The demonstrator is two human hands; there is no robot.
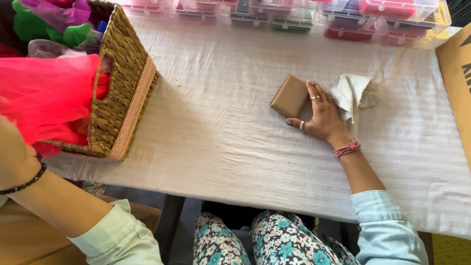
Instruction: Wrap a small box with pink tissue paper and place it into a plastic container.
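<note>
My right hand (pixel 319 115) lies flat on a small brown paper-wrapped packet (pixel 290 94) on the white cloth-covered table (pixel 221 132), fingers spread over its right side. Rings show on that hand and a pink thread band is on the wrist. My left hand (pixel 12 154), with a black bead bracelet, is at the far left against bright pink net fabric (pixel 44 95) that spills out of a woven basket (pixel 120 93). Whether the left hand grips the fabric cannot be told.
A crumpled cream cloth piece (pixel 352 93) lies just right of the packet. Clear plastic boxes with coloured contents (pixel 343 17) line the far edge. Green and purple net (pixel 54 19) fills the basket's back. A cardboard box (pixel 456 78) stands at right.
</note>
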